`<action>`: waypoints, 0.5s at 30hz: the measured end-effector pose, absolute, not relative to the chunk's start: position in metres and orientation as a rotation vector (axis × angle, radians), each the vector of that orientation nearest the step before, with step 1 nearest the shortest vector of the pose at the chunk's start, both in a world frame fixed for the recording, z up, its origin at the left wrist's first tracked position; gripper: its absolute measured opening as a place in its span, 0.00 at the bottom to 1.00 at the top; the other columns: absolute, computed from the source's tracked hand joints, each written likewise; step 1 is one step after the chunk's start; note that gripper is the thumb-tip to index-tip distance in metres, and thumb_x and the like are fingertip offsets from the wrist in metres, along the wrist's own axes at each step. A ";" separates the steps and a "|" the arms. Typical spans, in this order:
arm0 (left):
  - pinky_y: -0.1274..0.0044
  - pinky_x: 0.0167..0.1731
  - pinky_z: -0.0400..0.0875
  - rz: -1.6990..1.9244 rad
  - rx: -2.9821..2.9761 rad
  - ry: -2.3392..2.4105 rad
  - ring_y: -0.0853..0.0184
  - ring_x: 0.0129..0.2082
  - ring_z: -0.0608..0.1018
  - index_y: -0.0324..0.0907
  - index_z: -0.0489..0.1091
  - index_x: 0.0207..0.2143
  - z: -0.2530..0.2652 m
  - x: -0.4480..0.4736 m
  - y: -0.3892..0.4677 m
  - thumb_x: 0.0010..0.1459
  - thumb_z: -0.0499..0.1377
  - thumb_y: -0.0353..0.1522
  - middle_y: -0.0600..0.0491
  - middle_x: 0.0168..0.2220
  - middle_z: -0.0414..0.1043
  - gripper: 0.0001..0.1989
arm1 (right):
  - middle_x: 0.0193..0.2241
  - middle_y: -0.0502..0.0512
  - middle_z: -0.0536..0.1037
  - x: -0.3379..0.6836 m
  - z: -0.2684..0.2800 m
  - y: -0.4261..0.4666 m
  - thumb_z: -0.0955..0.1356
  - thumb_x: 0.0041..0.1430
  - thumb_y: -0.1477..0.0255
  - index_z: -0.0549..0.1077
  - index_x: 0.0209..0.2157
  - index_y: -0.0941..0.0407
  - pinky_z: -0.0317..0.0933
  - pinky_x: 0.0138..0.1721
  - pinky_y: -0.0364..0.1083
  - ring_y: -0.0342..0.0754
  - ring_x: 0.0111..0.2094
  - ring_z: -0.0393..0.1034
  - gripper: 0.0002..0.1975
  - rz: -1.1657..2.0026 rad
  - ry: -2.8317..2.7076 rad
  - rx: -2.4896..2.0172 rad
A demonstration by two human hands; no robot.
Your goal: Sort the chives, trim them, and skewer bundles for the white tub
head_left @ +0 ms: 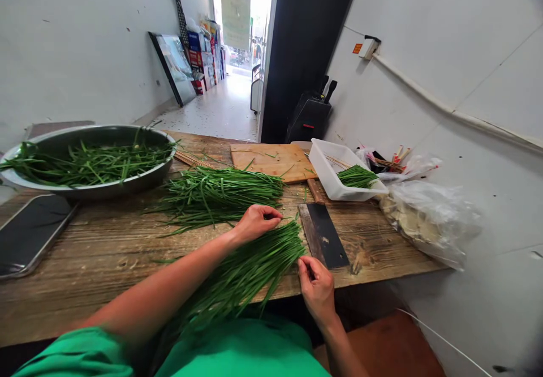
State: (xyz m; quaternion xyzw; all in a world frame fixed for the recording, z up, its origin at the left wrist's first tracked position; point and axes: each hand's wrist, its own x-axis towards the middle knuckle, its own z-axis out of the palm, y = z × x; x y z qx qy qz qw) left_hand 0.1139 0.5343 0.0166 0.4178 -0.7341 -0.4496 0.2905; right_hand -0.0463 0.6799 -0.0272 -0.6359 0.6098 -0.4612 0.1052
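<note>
Nearest us, our right hand [317, 287] curls its fingers closed on the cut ends of the bunch of chives [250, 269] that lies across the table edge [106, 252], while our left hand [255, 222] rests on top of the bunch, fingertips bent down and pinching at a few blades. We judge the bunch could slide off toward our lap, since much of it overhangs the edge. The cleaver [324, 235] lies just beyond our right fingers, blade close to them, so a careless reach could nick us. Past our left fingers sits a second pile of chives [220, 193], loose enough to scatter. Farther right of our fingers, the white tray [326, 176] holds a small trimmed bundle. Far left, the metal bowl [85, 187] is heaped with chives, and a phone [29, 232] lies before it.
</note>
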 end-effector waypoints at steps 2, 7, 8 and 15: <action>0.82 0.22 0.61 -1.220 1.083 -1.957 0.73 0.22 0.69 0.36 0.73 0.32 0.016 0.114 0.534 0.46 0.55 0.37 0.54 0.24 0.71 0.14 | 0.24 0.53 0.72 -0.046 -0.027 0.680 0.60 0.58 0.72 0.70 0.30 0.59 0.59 0.26 0.40 0.43 0.23 0.66 0.09 -1.353 1.797 -1.864; 0.83 0.22 0.61 -1.223 1.041 -1.961 0.73 0.22 0.68 0.36 0.73 0.31 0.014 0.114 0.534 0.46 0.55 0.36 0.55 0.23 0.70 0.14 | 0.23 0.53 0.72 -0.046 -0.028 0.680 0.60 0.58 0.72 0.70 0.31 0.59 0.59 0.25 0.40 0.42 0.23 0.65 0.09 -1.354 1.794 -1.849; 0.83 0.21 0.60 -1.223 1.036 -1.961 0.73 0.22 0.68 0.36 0.73 0.31 0.013 0.114 0.534 0.46 0.55 0.35 0.55 0.23 0.70 0.14 | 0.23 0.52 0.72 -0.046 -0.028 0.680 0.60 0.58 0.71 0.71 0.30 0.59 0.59 0.25 0.40 0.42 0.23 0.65 0.09 -1.356 1.796 -1.850; 0.83 0.22 0.61 -1.248 1.055 -1.922 0.73 0.22 0.70 0.37 0.74 0.33 0.017 0.114 0.537 0.46 0.56 0.36 0.55 0.24 0.73 0.14 | 0.23 0.53 0.72 -0.045 -0.028 0.680 0.60 0.58 0.71 0.70 0.30 0.59 0.59 0.25 0.40 0.42 0.23 0.65 0.09 -1.353 1.796 -1.849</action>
